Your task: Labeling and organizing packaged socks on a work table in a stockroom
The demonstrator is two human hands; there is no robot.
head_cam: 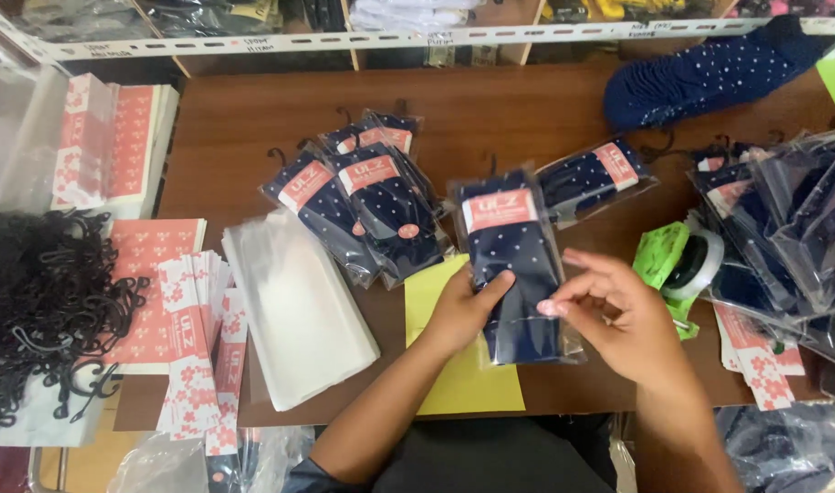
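Your left hand [463, 310] grips the bagged sock pack [513, 265] at its lower left edge, thumb pressed on the front, so it's closed on the pack. Your right hand [609, 315] sits at the pack's lower right, fingertips [556, 308] pinched together over the clear bag's edge; can't tell if there's a bit of tape between them. The pack, navy dotted socks with a pink-red label, lies upright over the yellow sheet [454, 374] on the brown table [490, 110].

To do this well: keep the left thumb flat so the bag doesn't slide, pull the flap taut before pressing, and smooth from the middle outward so no creases get sealed in. Keep the label square and facing up. The tape dispenser [687, 265], green, is just right of your right hand, easy reach.

Finished packs [363, 201] are fanned just beyond, more piled at the right edge [782, 228]. Empty clear bags [294, 306] to the left, label cards [194, 347] beside them, black hooks [43, 301] far left
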